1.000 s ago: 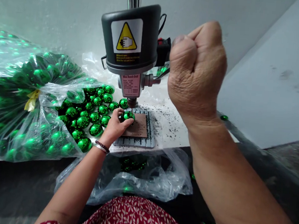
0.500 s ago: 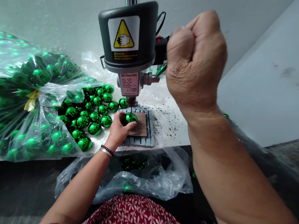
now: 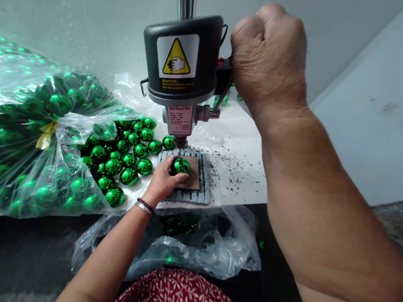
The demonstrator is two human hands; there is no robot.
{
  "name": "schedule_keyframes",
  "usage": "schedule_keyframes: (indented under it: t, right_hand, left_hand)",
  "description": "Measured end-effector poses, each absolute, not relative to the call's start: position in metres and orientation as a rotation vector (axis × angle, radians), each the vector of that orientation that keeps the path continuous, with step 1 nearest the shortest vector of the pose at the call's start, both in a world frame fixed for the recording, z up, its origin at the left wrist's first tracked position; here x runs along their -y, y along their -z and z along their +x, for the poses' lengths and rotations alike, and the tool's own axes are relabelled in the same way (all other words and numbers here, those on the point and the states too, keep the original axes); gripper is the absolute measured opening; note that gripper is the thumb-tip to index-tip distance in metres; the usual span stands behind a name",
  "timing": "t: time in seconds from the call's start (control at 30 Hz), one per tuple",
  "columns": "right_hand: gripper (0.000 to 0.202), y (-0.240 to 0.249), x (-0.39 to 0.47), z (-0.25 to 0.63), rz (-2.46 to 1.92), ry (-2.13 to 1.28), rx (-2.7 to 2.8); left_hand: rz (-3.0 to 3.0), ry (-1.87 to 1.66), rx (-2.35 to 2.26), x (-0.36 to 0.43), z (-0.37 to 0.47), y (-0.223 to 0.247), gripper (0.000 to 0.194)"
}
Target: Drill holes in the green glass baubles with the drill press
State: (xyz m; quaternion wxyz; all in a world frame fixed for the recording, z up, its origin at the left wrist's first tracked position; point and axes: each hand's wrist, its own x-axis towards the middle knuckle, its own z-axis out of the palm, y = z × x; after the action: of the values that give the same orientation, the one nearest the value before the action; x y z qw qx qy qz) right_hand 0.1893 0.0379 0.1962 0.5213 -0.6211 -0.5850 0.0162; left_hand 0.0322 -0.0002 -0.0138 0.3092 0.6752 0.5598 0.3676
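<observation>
Currently the person's left hand pinches a green ball on the brown board, right under the drill; the right hand is curled into a fist beside the drill, anything inside it hidden; more balls lie on the worktop, left of the board.

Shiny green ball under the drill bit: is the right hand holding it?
No, the left hand holds the shiny green ball beneath the drill bit.

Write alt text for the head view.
A person's left hand holds a shiny green ball beneath a bench drill, the right hand closed in a fist beside it. More green balls lie at left, many in a clear bag.
</observation>
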Motion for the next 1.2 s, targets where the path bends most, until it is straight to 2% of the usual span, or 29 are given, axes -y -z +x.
schedule_keyframes:
  t: [0.2,0.47,0.77,1.2]
  right_hand:
    - [0.031,-0.19,-0.029,0.189,-1.431,-0.043,1.409]
    - [0.017,-0.148,0.001,0.193,-1.092,0.133,1.418]
    - [0.02,-0.116,0.015,0.192,-1.054,0.428,1.43]
    - [0.012,-0.095,0.014,0.191,-0.989,0.597,1.382]
  left_hand:
    - [1.769,-0.981,-1.464,0.0,0.033,0.015,0.039]
    - [1.827,-0.971,-1.503,0.0,0.032,0.015,0.043]
    - [1.817,-0.963,-1.501,0.001,0.033,0.016,0.041]
    - [1.835,-1.003,-1.471,0.0,0.031,0.022,0.039]
